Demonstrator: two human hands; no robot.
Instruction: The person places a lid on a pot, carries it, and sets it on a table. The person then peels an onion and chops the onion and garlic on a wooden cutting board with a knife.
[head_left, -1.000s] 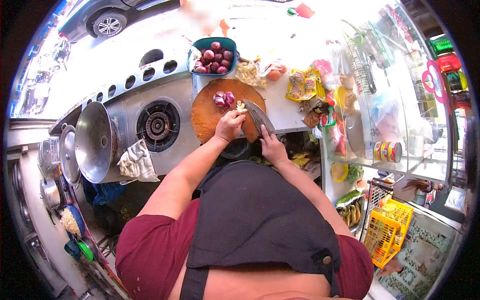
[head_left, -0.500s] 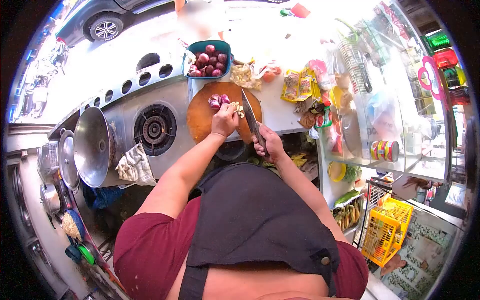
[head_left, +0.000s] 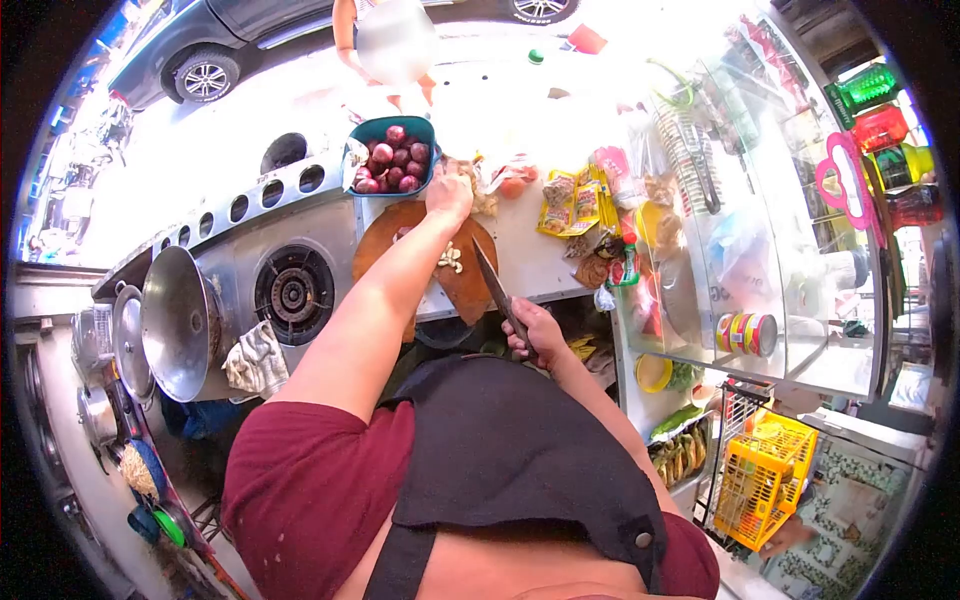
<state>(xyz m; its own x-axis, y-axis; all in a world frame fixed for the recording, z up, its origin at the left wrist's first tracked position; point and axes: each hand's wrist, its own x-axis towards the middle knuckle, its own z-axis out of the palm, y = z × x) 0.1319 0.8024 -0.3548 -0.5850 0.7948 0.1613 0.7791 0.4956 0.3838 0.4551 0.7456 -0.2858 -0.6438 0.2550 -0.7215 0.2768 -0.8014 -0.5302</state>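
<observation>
My right hand (head_left: 535, 332) is closed around the handle of a kitchen knife (head_left: 490, 275). Its blade points up and left, over the right edge of a round wooden chopping board (head_left: 470, 290). Peeled garlic cloves (head_left: 450, 258) lie on the board. A bit of purple onion (head_left: 402, 233) shows beside my left forearm, which covers part of the board. Beyond the board, my left hand (head_left: 450, 192) reaches to a clear plastic bag (head_left: 484, 190) of pale pieces. Its fingers look curled in at the bag; what they hold is hidden. A teal basin of red onions (head_left: 397, 160) stands just left of that hand.
Left of the board is a gas burner (head_left: 294, 294), with a cloth (head_left: 257, 360) and a large wok (head_left: 180, 320) farther left. Yellow packets (head_left: 575, 205) lie to the right, before a glass case (head_left: 800, 320). A person (head_left: 345, 35) stands across the counter.
My left hand has left the garlic and onion on the board and moved forward to the plastic bag. The knife stays in my right hand. The view has shifted, and more of the person opposite shows.
</observation>
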